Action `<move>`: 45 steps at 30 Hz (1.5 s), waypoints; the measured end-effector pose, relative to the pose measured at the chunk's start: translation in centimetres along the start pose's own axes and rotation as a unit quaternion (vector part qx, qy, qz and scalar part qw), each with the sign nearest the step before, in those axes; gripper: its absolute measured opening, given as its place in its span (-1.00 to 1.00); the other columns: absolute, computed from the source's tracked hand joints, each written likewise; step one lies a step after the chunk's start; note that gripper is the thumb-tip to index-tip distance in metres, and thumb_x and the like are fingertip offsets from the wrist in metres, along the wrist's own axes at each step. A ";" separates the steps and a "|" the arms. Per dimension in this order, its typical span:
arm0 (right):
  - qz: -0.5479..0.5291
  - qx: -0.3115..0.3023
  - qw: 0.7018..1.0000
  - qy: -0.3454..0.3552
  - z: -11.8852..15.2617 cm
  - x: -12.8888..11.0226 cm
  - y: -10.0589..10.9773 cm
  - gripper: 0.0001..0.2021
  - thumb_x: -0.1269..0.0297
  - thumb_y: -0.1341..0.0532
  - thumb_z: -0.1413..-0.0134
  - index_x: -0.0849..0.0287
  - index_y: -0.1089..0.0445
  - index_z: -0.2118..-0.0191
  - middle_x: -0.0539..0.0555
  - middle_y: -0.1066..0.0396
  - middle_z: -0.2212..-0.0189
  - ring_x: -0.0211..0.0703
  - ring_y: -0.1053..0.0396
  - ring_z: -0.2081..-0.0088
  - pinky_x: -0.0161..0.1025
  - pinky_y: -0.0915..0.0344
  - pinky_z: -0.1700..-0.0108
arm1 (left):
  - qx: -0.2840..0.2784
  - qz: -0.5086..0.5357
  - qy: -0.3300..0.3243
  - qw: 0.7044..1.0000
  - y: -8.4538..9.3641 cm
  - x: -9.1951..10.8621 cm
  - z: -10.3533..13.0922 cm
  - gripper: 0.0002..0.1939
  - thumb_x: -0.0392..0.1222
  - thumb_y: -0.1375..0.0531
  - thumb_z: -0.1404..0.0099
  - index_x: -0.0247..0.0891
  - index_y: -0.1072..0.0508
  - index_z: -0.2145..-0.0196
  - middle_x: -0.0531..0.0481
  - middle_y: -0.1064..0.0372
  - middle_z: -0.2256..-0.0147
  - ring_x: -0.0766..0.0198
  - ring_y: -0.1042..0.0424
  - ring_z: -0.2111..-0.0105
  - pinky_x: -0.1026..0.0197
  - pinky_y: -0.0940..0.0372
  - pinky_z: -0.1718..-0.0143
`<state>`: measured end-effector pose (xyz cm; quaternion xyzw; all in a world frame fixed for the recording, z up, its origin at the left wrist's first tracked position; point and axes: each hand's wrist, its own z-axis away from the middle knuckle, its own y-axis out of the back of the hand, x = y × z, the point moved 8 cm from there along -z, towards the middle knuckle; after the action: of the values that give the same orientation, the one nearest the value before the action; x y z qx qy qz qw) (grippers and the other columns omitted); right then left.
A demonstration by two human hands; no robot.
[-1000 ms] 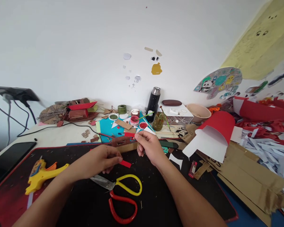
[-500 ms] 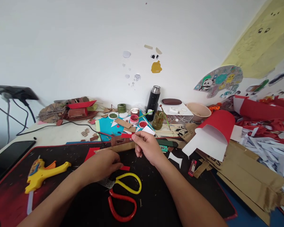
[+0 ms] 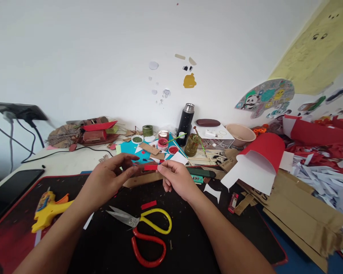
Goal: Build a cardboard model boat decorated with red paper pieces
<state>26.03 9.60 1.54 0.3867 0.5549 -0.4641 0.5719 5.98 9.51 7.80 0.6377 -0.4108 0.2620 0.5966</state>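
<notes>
Between the thumb and fingers of my right hand is the end of a small red paper strip, pointing left. My left hand is at the strip's free end, its thumb and fingers apart and curved. Whether its fingertips touch the strip I cannot tell. Below both hands, scissors with one yellow and one red handle lie spread on the black mat. A second red paper strip lies flat just above the yellow handle.
A yellow glue gun lies at the left, partly behind my left forearm. Paint jars and a black thermos stand at the back. On the right are a rolled red paper, cardboard and a pink lighter.
My left hand has risen from the mat up and left to the strip in my right hand, and its fingers have spread. The scissor blades and second strip now show fully.
</notes>
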 end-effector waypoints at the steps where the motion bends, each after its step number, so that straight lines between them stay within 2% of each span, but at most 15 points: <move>1: 0.005 -0.002 1.000 -0.002 0.0 0.1 -0.1 -0.61 -0.16 -0.34 -0.17 0.10 -0.38 0.30 -0.24 -0.13 0.74 -0.29 -0.25 0.72 -0.38 -0.08 0.65 | 0.001 -0.005 -0.021 1.000 -0.2 0.2 0.0 -0.52 0.25 -0.32 -0.27 -0.11 -0.61 0.02 -0.08 -0.64 0.17 0.04 -0.55 0.22 0.14 -0.39 0.22; 5: 0.018 -0.012 1.000 -0.005 0.0 0.3 -0.3 -0.60 -0.16 -0.35 -0.16 0.10 -0.38 0.30 -0.24 -0.13 0.74 -0.30 -0.24 0.72 -0.38 -0.08 0.66 | -0.030 -0.039 -0.096 0.994 -1.6 1.3 0.1 -0.64 0.13 -0.29 -0.34 -0.11 -0.61 0.05 -0.09 -0.63 0.08 0.03 -0.56 0.12 0.11 -0.41 0.08; 9: 0.025 -0.021 0.999 -0.011 0.0 0.4 -0.4 -0.61 -0.15 -0.34 -0.18 0.09 -0.38 0.30 -0.25 -0.12 0.76 -0.30 -0.23 0.73 -0.38 -0.08 0.65 | -0.040 -0.087 -0.123 0.988 -2.3 1.5 0.1 -0.68 0.05 -0.24 -0.35 -0.13 -0.62 0.05 -0.11 -0.64 0.10 0.03 -0.56 0.15 0.11 -0.40 0.10; 14: 0.019 -0.032 0.999 -0.009 0.1 0.3 -0.6 -0.60 -0.16 -0.33 -0.18 0.09 -0.36 0.29 -0.23 -0.16 0.76 -0.29 -0.24 0.71 -0.39 -0.09 0.64 | -0.032 -0.111 -0.148 0.982 -2.6 1.5 0.2 -0.66 0.04 -0.20 -0.39 -0.14 -0.65 0.05 -0.11 -0.67 0.14 0.03 -0.59 0.18 0.10 -0.41 0.10; 18: 0.013 -0.032 0.999 -0.003 0.1 0.4 -0.6 -0.56 -0.21 -0.32 -0.19 0.11 -0.40 0.26 -0.19 -0.27 0.71 -0.30 -0.27 0.70 -0.39 -0.11 0.64 | -0.016 -0.111 -0.146 0.983 -2.6 1.4 0.1 -0.67 0.08 -0.18 -0.41 -0.11 -0.67 0.12 -0.08 -0.69 0.19 0.06 -0.61 0.24 0.13 -0.43 0.15; 23: 0.010 -0.014 1.000 0.003 -0.1 0.2 -0.1 -0.54 -0.23 -0.29 -0.21 0.14 -0.44 0.23 -0.16 -0.30 0.70 -0.31 -0.26 0.70 -0.39 -0.10 0.65 | 0.032 -0.060 -0.078 0.995 -1.5 0.1 -0.2 -0.63 0.18 -0.19 -0.38 -0.09 -0.66 0.18 -0.02 -0.70 0.26 0.07 -0.64 0.28 0.13 -0.45 0.18; 26: 0.004 -0.003 1.000 0.007 -0.1 0.0 0.1 -0.56 -0.21 -0.31 -0.20 0.13 -0.43 0.20 -0.16 -0.32 0.69 -0.31 -0.26 0.70 -0.39 -0.10 0.65 | 0.041 -0.036 -0.059 0.997 -1.1 -0.4 -0.4 -0.62 0.21 -0.22 -0.36 -0.11 -0.65 0.18 -0.02 -0.70 0.27 0.06 -0.64 0.28 0.13 -0.46 0.18; 32: 0.022 0.007 0.999 0.028 0.1 -0.4 0.0 -0.61 -0.10 -0.33 -0.20 0.12 -0.43 0.10 -0.17 -0.34 0.65 -0.30 -0.26 0.69 -0.38 -0.11 0.65 | 0.030 -0.069 -0.094 0.993 -1.6 0.3 -0.2 -0.68 0.13 -0.22 -0.37 -0.07 -0.68 0.16 -0.01 -0.72 0.23 0.06 -0.65 0.25 0.14 -0.45 0.19; 39: 0.069 0.029 0.995 0.059 0.3 -0.5 0.0 -0.75 0.02 -0.31 -0.25 0.11 -0.43 0.17 -0.18 -0.32 0.65 -0.32 -0.24 0.69 -0.36 -0.15 0.58 | -0.012 -0.099 -0.113 0.989 -2.9 0.9 0.0 -0.66 0.10 -0.17 -0.41 -0.05 -0.70 0.14 0.02 -0.72 0.25 0.11 -0.64 0.33 0.20 -0.42 0.33; 45: 0.156 0.051 0.980 0.108 0.5 -0.9 0.0 -0.85 0.13 -0.27 -0.33 0.08 -0.47 0.20 -0.16 -0.34 0.63 -0.30 -0.29 0.66 -0.34 -0.19 0.54 | -0.024 -0.078 -0.140 0.987 -3.1 1.4 0.2 -0.68 0.09 -0.19 -0.41 -0.07 -0.69 0.15 -0.03 -0.72 0.17 0.08 -0.65 0.22 0.16 -0.46 0.18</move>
<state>26.20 9.19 2.51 0.5450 0.5218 -0.3520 0.5539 9.32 8.87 7.24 0.6833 -0.4455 0.1133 0.5672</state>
